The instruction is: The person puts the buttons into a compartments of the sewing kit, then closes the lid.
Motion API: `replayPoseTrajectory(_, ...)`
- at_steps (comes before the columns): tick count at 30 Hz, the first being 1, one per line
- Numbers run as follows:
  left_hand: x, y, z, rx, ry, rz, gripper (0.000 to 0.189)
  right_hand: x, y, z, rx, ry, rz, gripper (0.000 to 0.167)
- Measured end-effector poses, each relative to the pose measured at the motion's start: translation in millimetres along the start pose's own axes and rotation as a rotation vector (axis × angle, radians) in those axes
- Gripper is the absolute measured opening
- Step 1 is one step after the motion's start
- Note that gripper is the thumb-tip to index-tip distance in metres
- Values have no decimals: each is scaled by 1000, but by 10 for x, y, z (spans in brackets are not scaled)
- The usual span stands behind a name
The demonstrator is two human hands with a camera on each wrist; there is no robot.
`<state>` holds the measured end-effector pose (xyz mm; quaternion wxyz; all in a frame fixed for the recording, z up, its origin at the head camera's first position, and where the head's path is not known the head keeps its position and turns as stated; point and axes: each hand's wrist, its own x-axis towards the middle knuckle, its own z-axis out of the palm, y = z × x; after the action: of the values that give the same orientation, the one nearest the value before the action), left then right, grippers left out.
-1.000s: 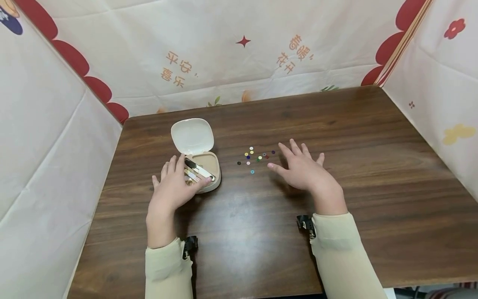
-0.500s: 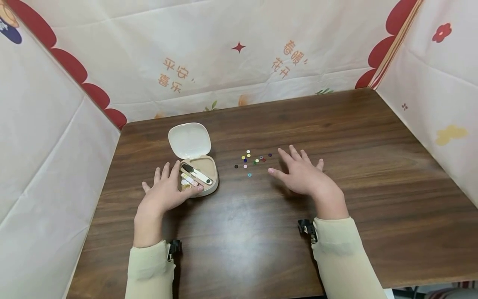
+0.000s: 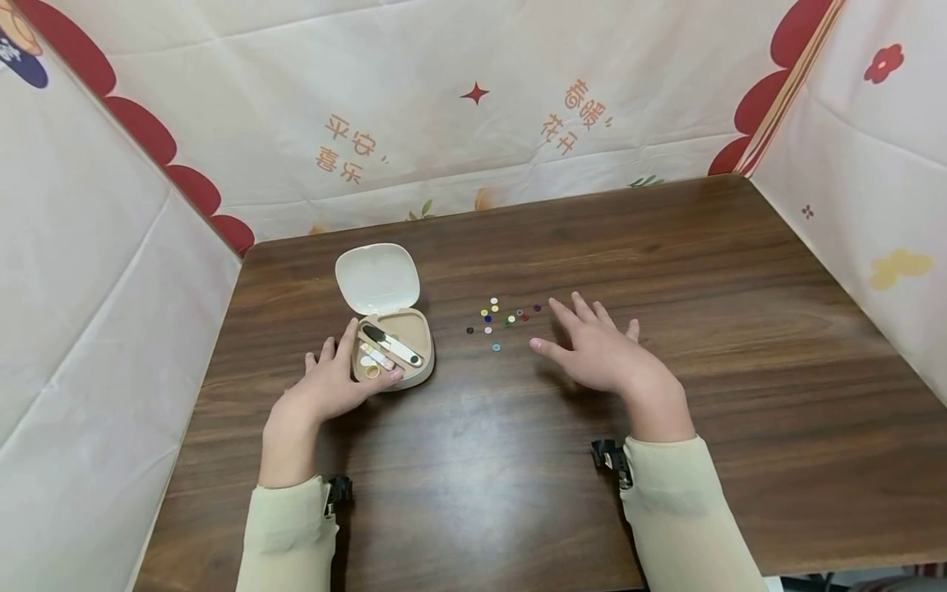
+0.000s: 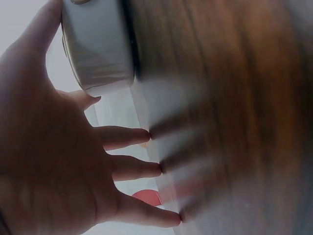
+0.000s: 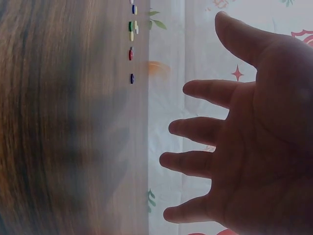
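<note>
A small white box (image 3: 408, 380) stands on the table at left, its lid (image 3: 378, 278) raised. In its beige tray lie a slim black-and-white tool (image 3: 394, 344), a pale strip (image 3: 377, 356) and a gold ring (image 3: 372, 372). My left hand (image 3: 318, 395) spreads at the box's near-left corner, index fingertip at the left rim and thumb at the front rim. Its other fingers extend straight to the table in the left wrist view. My right hand (image 3: 599, 349) is spread, palm down over the table with nothing in it, right of several small coloured buttons (image 3: 511, 319).
The brown wooden table (image 3: 473, 477) runs back to a printed white cloth (image 3: 444, 123). Similar cloth hangs along the left side (image 3: 96, 288) and right side (image 3: 873, 205). A dark blue button (image 3: 537, 307) lies closest to the right hand.
The left hand has drawn back leftward from over the box, uncovering more of the tray's contents. The right hand stays almost in place, and the head view has shifted slightly.
</note>
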<state>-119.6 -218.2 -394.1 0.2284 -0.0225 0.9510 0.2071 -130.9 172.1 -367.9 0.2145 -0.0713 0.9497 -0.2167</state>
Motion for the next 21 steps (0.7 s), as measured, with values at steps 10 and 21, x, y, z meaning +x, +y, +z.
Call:
replayPoseTrajectory(10, -16, -47, -20, -15, -4, 48, 125, 15, -14, 11, 1, -16, -9, 87)
replayPoseTrajectory(21, 5, -23, -44, -28, -24, 64, 125, 87, -9, 17, -18, 43, -48, 73)
